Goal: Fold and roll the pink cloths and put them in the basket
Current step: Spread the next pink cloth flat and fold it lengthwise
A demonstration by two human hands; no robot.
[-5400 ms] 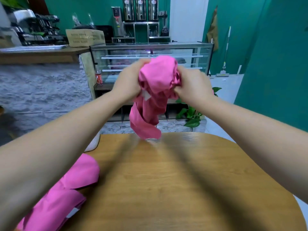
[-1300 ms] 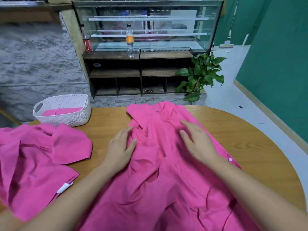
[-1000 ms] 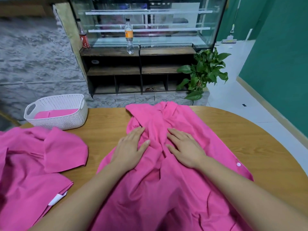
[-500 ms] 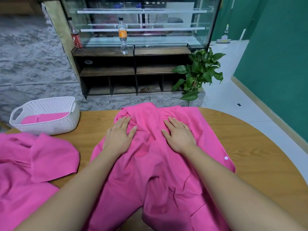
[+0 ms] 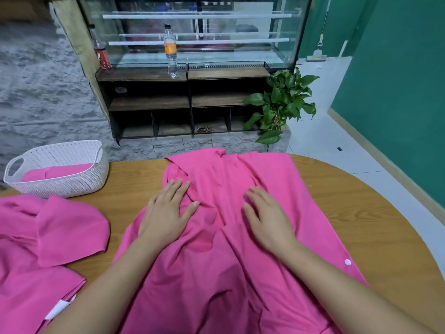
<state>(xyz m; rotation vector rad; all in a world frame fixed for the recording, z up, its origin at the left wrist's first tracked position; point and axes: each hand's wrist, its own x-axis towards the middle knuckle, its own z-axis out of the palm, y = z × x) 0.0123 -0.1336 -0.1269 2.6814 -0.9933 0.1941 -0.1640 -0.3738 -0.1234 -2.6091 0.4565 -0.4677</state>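
A pink cloth [image 5: 216, 261] with a white snap button lies spread and wrinkled across the middle of the wooden table [image 5: 361, 213]. My left hand [image 5: 166, 213] lies flat on its left part, fingers straight. My right hand [image 5: 269, 213] lies flat on its right part, fingers slightly spread. A second pink cloth [image 5: 43, 249] lies crumpled at the table's left edge. A white woven basket [image 5: 79, 179] stands at the far left of the table, with a rolled pink cloth [image 5: 57, 171] inside it.
Beyond the table stands a dark shelf unit [image 5: 187, 102] under a glass display case, with two bottles on it. A potted green plant [image 5: 281, 104] sits to its right. A green wall [image 5: 397, 92] runs along the right side.
The cloth, first held bunched in the air, now lies on the table. Over the last second both hands slid outward and apart over it, flattening the upper part.
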